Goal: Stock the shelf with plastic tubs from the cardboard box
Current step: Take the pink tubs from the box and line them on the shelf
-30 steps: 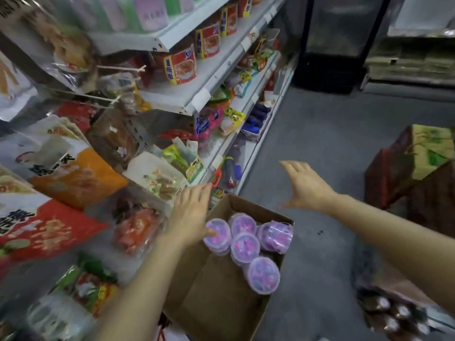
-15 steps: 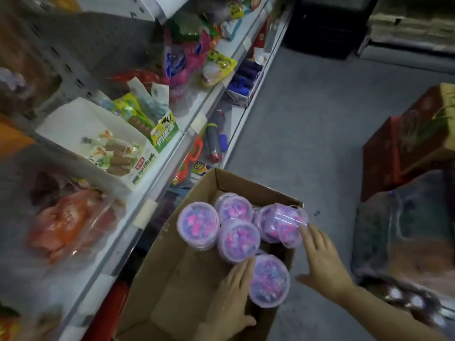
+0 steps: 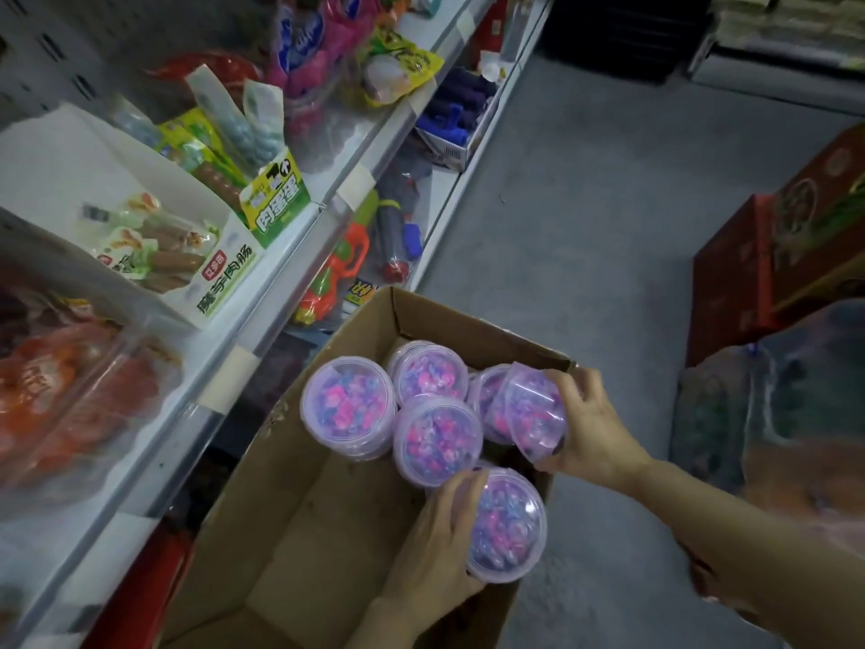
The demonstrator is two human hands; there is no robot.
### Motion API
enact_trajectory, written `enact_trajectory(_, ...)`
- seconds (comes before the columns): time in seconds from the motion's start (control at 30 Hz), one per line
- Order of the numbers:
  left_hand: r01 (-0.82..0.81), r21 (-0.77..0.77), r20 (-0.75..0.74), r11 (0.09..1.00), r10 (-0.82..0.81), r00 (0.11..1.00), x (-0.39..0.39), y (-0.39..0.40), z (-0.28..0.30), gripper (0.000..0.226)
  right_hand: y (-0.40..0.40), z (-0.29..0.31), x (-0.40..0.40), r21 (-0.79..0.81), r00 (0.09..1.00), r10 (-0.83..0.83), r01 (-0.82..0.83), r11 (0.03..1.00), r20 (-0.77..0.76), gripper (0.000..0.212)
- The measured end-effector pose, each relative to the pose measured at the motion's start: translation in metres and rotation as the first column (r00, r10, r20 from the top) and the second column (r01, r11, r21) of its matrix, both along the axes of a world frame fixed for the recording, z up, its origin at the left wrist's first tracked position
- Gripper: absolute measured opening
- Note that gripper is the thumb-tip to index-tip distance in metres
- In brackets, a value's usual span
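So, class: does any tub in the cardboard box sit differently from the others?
Yes. The tilted tub at the box's right edge lies tipped on its side under the right hand, while the other tubs stand lid-up. The left hand grips the nearest tub.

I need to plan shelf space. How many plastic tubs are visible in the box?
6 visible: far-left tub, back tub, centre tub, one half-hidden, tilted one in right hand, nearest under left hand. More may lie beneath.
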State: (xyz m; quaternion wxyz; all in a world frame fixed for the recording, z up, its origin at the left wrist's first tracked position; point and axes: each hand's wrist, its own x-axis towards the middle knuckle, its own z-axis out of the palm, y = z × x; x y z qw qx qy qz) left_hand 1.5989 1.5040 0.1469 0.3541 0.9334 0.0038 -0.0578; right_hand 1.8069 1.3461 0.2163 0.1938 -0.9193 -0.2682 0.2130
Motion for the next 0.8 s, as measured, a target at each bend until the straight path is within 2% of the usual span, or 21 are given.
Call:
enact_trajectory(0.1,-0.043,-0.022,0.029,0.999,0.044,0.999,-0.005,0.003,0.001,0.119,0.014,0.023,0.006,-0.017,0.996,-0.013,0.011,1.0,-0.09,0.112)
enact_trajectory(0.17,-0.08,-0.036,0.061,0.996,0.083,0.995,-0.01,0.003,-0.002,0.119,0.027,0.04,0.014,-0.133,0.999,-0.004,-0.002,0.991,-0.038,0.109)
enact_trajectory(0.27,-0.143,-0.068,0.064,0.987,0.148,0.987,-0.019,0.001,-0.009,0.123,0.052,0.048,0.023,-0.392,0.994,0.083,-0.05,0.919,0.068,0.103)
enact_trajectory(0.33,-0.174,-0.063,0.077,0.983,0.179,0.981,-0.023,-0.002,-0.012,0.125,0.061,0.037,0.022,-0.43,0.992,0.091,-0.043,0.902,0.091,0.1)
enact_trajectory(0.37,-0.181,-0.06,0.087,0.982,0.186,0.979,-0.022,-0.003,-0.012,0.126,0.061,0.03,0.021,-0.401,0.995,0.055,-0.018,0.916,0.083,0.103)
enact_trajectory(0.43,-0.173,-0.059,0.14,0.983,0.179,0.974,-0.017,-0.005,-0.008,0.124,0.049,0.017,0.019,-0.307,0.999,-0.014,0.023,0.952,0.031,0.121)
enact_trajectory(0.5,-0.146,-0.047,0.192,0.988,0.153,0.97,-0.01,-0.004,-0.004,0.116,0.029,0.006,0.017,-0.276,0.999,0.018,-0.027,0.961,-0.035,0.143)
enact_trajectory(0.57,-0.133,-0.025,0.207,0.991,0.135,0.969,-0.006,-0.002,-0.007,0.113,0.013,-0.003,0.011,-0.262,0.997,0.073,-0.08,0.962,-0.036,0.153)
enact_trajectory(0.7,-0.098,0.014,0.219,0.995,0.093,0.971,-0.004,0.002,-0.019,0.116,0.012,-0.018,0.002,-0.056,0.999,0.033,-0.034,0.998,-0.016,0.147)
enact_trajectory(0.8,-0.133,-0.088,0.235,0.987,0.15,0.96,-0.004,0.003,-0.013,0.117,0.014,-0.015,-0.002,0.073,0.985,-0.105,0.116,0.991,-0.136,0.136)
